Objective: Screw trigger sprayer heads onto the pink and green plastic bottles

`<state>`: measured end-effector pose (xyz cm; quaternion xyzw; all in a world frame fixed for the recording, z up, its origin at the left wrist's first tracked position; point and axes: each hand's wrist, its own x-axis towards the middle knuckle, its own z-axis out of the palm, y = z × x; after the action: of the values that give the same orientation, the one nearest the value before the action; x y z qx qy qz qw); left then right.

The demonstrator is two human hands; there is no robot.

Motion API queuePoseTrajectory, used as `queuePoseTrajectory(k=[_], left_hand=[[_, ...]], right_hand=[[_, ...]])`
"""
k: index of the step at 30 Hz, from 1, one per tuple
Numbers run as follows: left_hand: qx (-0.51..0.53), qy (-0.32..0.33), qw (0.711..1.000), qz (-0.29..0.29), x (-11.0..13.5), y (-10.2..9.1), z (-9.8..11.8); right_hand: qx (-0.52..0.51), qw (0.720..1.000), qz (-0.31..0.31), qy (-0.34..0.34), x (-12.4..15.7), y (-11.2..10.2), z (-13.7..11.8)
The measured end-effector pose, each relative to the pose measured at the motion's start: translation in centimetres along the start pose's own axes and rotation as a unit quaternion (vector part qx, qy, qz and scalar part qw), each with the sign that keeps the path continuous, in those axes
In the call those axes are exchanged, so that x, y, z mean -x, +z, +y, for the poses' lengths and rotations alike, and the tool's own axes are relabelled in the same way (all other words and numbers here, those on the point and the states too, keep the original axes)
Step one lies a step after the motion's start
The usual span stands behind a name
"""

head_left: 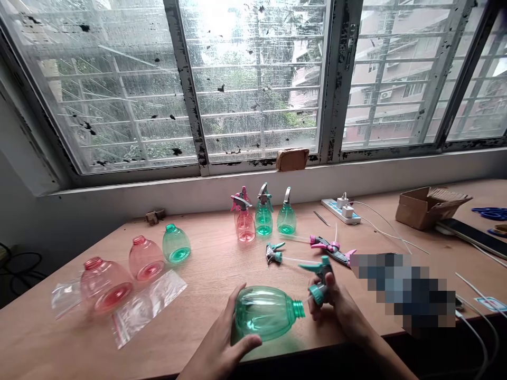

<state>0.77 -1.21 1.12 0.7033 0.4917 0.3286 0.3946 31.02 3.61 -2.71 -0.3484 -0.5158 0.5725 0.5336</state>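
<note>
The person's left hand (224, 340) grips a green bottle (264, 312) tipped on its side over the worktop (214, 264), its open neck facing the right hand (340, 303), which grasps a teal-and-grey spray head (325, 279) just beside that neck. Beyond the hands lie a loose teal sprayer (274, 254) and a pink sprayer (332, 250); leftward of them, two pink bottles (146, 259) stand near plastic bags (148, 309).

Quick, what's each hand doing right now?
Left hand: holding a translucent green, rounded plastic bottle, tipped sideways.
Right hand: holding a teal-and-grey plastic spray trigger.
</note>
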Motion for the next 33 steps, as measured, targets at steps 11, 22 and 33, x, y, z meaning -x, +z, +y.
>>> queuePoseTrajectory(k=[11, 22, 33], left_hand=[[-0.027, -0.003, 1.0, 0.004, 0.2, 0.2, -0.1], [-0.018, -0.007, 1.0, -0.001, -0.1, 0.1, -0.4], [-0.027, -0.006, 0.999, -0.016, 0.1, -0.1, -0.8]], right_hand=[[0.047, 0.992, -0.114, 0.002, 0.0, 0.2, -0.1], [0.112, 0.986, -0.118, 0.028, 0.5, 0.1, -1.0], [0.067, 0.993, -0.095, 0.017, 0.3, -0.2, -0.1]])
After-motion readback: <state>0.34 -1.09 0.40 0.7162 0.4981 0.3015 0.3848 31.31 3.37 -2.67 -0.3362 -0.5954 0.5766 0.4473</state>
